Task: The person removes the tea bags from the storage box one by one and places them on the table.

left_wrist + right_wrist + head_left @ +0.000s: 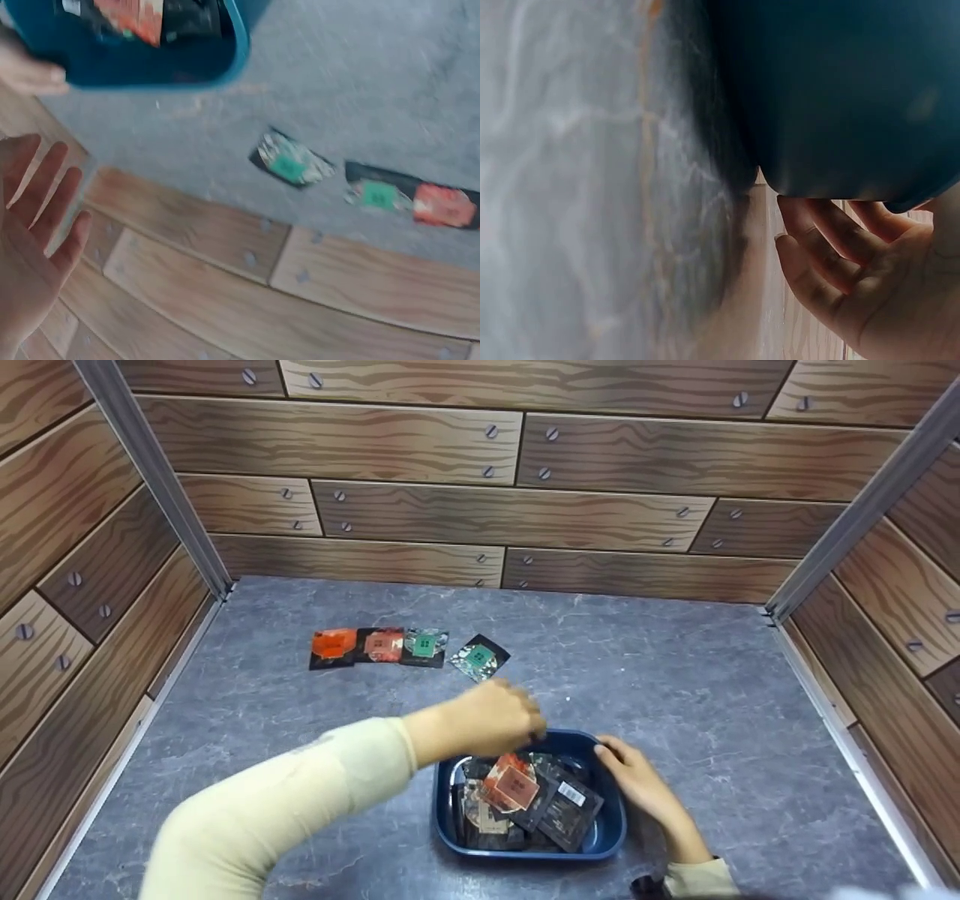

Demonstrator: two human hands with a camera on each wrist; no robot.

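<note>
Packets (381, 645) lie in a row of three at the far left, sides meeting, with room between them and the far wall (390, 559). A fourth packet (480, 655) sits askew just right of the row; the left wrist view blurs its print. The left hand (487, 720), its fingers spread and released in that view, hovers above the far left edge of the blue bin (529, 855); from the head its fingertips are hard to make out. Inside the bin, more packets (517, 791) overlap, the lower ones partly hidden. The right hand (637, 778) grasps the right rim, fingers curved against the outside. Gray tabletop (750, 720) stretches on to the right wall (885, 615); the right sleeve (701, 877) is cut off at the near edge.
</note>
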